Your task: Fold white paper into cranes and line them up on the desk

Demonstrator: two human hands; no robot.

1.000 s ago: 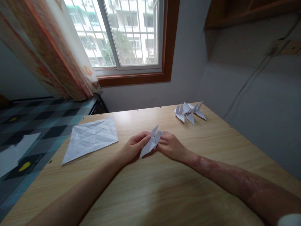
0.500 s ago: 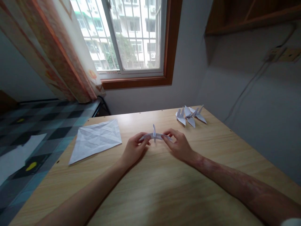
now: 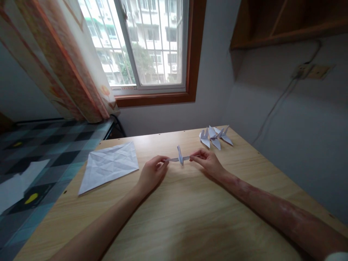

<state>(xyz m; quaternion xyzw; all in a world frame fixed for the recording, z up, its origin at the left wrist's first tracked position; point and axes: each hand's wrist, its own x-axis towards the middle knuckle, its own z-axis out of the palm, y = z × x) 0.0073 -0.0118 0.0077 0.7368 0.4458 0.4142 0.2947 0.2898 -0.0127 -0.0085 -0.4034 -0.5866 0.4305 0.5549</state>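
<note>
A white folded paper crane [image 3: 180, 156] is held up between my two hands, just over the wooden table [image 3: 163, 217]. My left hand [image 3: 154, 169] pinches the tip of its left wing between thumb and fingers. On the other side, my right hand [image 3: 208, 162] grips the right wing tip the same way. The wings stretch out nearly straight, and a narrow folded part stands up in the middle. Both wing ends are hidden by my fingers.
Several finished paper cranes [image 3: 216, 137] stand grouped at the table's far right. A creased white paper sheet [image 3: 110, 166] lies at the left. Beyond the left edge is a checked bedspread [image 3: 65, 141] with loose white paper [image 3: 24, 183]. A window [image 3: 157, 47] is behind.
My fingers have shifted outward to the wing tips, and the wings went from curved to nearly straight. The view has turned slightly to the right.
</note>
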